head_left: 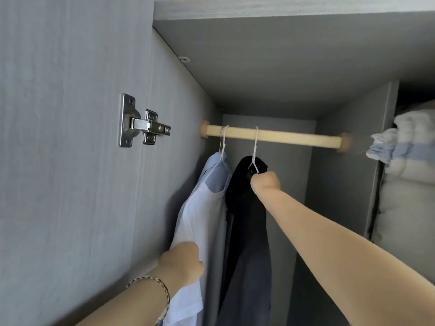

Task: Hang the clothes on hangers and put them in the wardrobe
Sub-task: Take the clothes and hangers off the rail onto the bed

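Left hand [182, 262], 7 o'clock: fingers curled into white-and-pale-blue cotton shirt [200, 220], which hangs from pale wooden rod [294, 136]. Right hand [264, 183], centre: fist closed on black-and-navy garment [247, 231] just under its white wire hanger [255, 149], hook over the rod. Judged: two items up; any remaining clothes are out of view. Rod is bare toward 3 o'clock; grey wardrobe side wall [164, 184] crowds the shirt at 9.

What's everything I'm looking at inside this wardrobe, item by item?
rail: one, pale wood, across the wardrobe
hangers: two, white wire, hooked on the rail
shirt: one, white and light blue, hanging at left
dark garment: one, black-grey, beside the shirt
hinge: one, silver, left panel
folded linens: a stack, white and blue, right compartment
bracelet: one, braided, left wrist
left hand: grips the shirt's lower part
right hand: grips the dark garment near its hanger
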`<state>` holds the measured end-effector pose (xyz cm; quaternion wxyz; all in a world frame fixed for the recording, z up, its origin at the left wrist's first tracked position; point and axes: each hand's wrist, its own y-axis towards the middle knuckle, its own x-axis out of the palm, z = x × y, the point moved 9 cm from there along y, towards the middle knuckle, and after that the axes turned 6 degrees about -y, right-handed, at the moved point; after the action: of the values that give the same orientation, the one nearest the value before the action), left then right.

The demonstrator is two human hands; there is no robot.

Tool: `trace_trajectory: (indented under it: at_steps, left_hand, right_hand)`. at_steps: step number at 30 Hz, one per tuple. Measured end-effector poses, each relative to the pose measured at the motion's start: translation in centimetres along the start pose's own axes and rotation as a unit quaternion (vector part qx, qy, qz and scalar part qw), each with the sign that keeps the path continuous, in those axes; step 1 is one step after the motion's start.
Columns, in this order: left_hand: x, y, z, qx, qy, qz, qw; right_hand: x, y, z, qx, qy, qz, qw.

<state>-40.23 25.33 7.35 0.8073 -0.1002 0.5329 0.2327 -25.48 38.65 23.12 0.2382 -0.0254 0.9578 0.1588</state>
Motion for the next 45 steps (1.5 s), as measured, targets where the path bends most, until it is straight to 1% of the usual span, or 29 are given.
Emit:
trace_trajectory:
  at_steps: [3, 7, 11, 14, 19, 22, 25, 29, 32, 34, 37, 40, 45]
  left_hand:
    - [-0.3, 0.0, 0.4, -0.001, -0.002, 0.004, 1.0]
    - [-1.1, -0.9, 0.6, -0.005, -0.009, 0.021, 1.0]
    - [-0.3, -2.9, 0.6, -0.019, -0.007, 0.022, 1.0]
    - [1.5, -4.7, 0.3, -0.036, -0.053, -0.001, 0.998]
    - [5.3, -8.4, 0.2, -0.047, -0.089, -0.032, 0.994]
    - [7.9, -10.7, 0.7, -0.038, -0.098, -0.059, 0.993]
    - [10.5, -13.3, 1.8, -0.012, -0.089, -0.096, 0.991]
    - [12.6, -17.4, 4.7, 0.045, -0.079, -0.132, 0.987]
    - [13.8, -20.7, 7.1, 0.098, -0.071, -0.148, 0.982]
    - [15.6, -23.2, 8.1, 0.127, -0.066, -0.179, 0.973]
    - [18.6, -27.6, 10.0, 0.166, -0.069, -0.227, 0.957]
    - [20.9, -33.4, 12.8, 0.232, -0.026, -0.258, 0.938]
    - [25.0, -44.7, 17.2, 0.312, -0.014, -0.331, 0.891]
  right_hand:
    - [-3.1, -0.4, -0.4, 0.014, 0.028, 0.044, 0.999]
    - [-7.2, -2.5, -1.9, -0.018, 0.027, 0.07, 0.997]
    - [-8.7, -6.4, -0.6, -0.069, -0.005, 0.032, 0.997]
    - [-8.1, -9.3, 2.5, -0.074, 0.011, -0.009, 0.997]
    - [-6.7, -14.2, 9.0, -0.021, 0.008, -0.085, 0.996]
    - [-7.4, -18.0, 12.4, 0.025, 0.003, -0.104, 0.994]
    - [-9.1, -22.0, 14.0, 0.047, 0.009, -0.106, 0.993]
    - [-12.7, -27.6, 15.3, 0.07, -0.001, -0.063, 0.996]
    - [-16.3, -32.1, 16.3, 0.089, -0.018, -0.004, 0.996]
    - [-18.9, -35.7, 17.3, 0.113, -0.032, 0.041, 0.992]
    - [-22.8, -41.9, 19.3, 0.153, -0.053, 0.095, 0.982]
    - [-26.4, -49.0, 20.7, 0.18, -0.078, 0.129, 0.972]
    - [-33.4, -61.0, 21.8, 0.211, -0.104, 0.202, 0.951]
